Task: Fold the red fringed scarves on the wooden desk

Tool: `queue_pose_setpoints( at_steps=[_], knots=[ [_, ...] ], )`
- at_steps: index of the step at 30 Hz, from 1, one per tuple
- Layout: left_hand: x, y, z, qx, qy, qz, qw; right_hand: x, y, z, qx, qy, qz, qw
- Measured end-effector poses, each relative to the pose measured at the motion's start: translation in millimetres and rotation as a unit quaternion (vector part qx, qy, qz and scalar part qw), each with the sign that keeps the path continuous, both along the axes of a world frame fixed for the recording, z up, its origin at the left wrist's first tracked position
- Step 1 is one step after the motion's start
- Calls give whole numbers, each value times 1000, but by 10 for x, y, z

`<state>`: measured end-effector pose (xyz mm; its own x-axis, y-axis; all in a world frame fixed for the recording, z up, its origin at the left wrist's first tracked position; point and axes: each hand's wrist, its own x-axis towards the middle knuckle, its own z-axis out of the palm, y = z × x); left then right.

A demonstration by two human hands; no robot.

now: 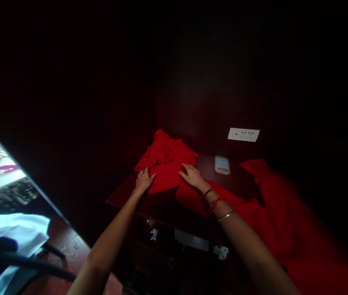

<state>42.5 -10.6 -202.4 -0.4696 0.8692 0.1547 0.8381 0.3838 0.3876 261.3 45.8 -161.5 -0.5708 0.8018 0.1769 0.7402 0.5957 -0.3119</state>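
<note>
Both of my hands rest on red cloth on a dark wooden desk. My left hand (pixel 144 180) lies at the left edge of a flat red cloth piece (pixel 166 177), fingers stretched out. Across from it, my right hand (pixel 191 175) touches the right side of the same piece with its fingers spread. Behind them sits a crumpled heap of red cloth (pixel 169 148). More red cloth (pixel 272 205) runs under and past my right forearm, spilling down the right side. Bracelets circle my right wrist.
A blurred-out card or phone (pixel 222 165) lies on the desk (pixel 121 196) to the right. On the back wall is a white socket panel (pixel 243 135). White scraps (pixel 221 251) show below the desk edge. At far left, a chair (pixel 35 262) carries light cloth (pixel 10 229).
</note>
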Motion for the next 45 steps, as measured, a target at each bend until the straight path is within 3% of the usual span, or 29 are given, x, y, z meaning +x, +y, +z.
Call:
queue_pose_setpoints(
  at_steps=[5, 8, 10, 12, 13, 15, 17, 18, 21, 25, 27, 29, 32, 35, 40, 45],
  knots=[
    [-15, -27, -159, -102, 55, 13, 993, -103, 8, -281, -27, -102, 43, 993],
    [-46, -53, -147, -132, 53, 26, 989, -88, -5, -331, -53, -143, 44, 987],
    [-47, -70, -93, -114, 46, 38, 992, -73, -22, -281, -40, -141, 48, 988],
    [-18, -71, -32, -33, 65, 32, 997, -58, -59, -222, 4, -117, 70, 991],
    [3, -60, -8, 17, 87, 1, 996, -50, -86, -205, 25, -110, 91, 989],
    [35, -10, 16, 63, 129, -124, 982, -29, -150, -206, 37, -122, 132, 983],
    [28, 65, 10, 4, 130, -234, 963, -3, -217, -242, 14, -155, 146, 977],
    [6, 104, 0, -45, 117, -255, 959, 11, -247, -264, 1, -169, 144, 975],
    [-96, 177, -21, -153, 80, -213, 962, 47, -318, -308, -24, -193, 138, 971],
    [-183, 128, -9, -190, 54, -161, 967, 68, -335, -257, -57, -200, 122, 970],
    [-189, 86, -1, -132, 22, -144, 981, 65, -276, -168, -70, -161, 133, 975],
    [-192, 78, 8, -19, -29, -114, 993, 53, -160, -51, -63, -85, 128, 986],
    [-222, 157, 37, 85, -91, -42, 991, 21, 79, 90, -54, -19, 24, 998],
    [-271, 287, 78, 71, -116, 8, 991, 4, 289, 91, -71, -40, -49, 995],
    [-321, 375, 96, 94, -145, 48, 984, 88, 433, -102, -75, -49, -49, 995],
    [-326, 342, 4, 108, -197, 52, 973, 131, 460, -185, -34, -10, -38, 999]
  ],
)
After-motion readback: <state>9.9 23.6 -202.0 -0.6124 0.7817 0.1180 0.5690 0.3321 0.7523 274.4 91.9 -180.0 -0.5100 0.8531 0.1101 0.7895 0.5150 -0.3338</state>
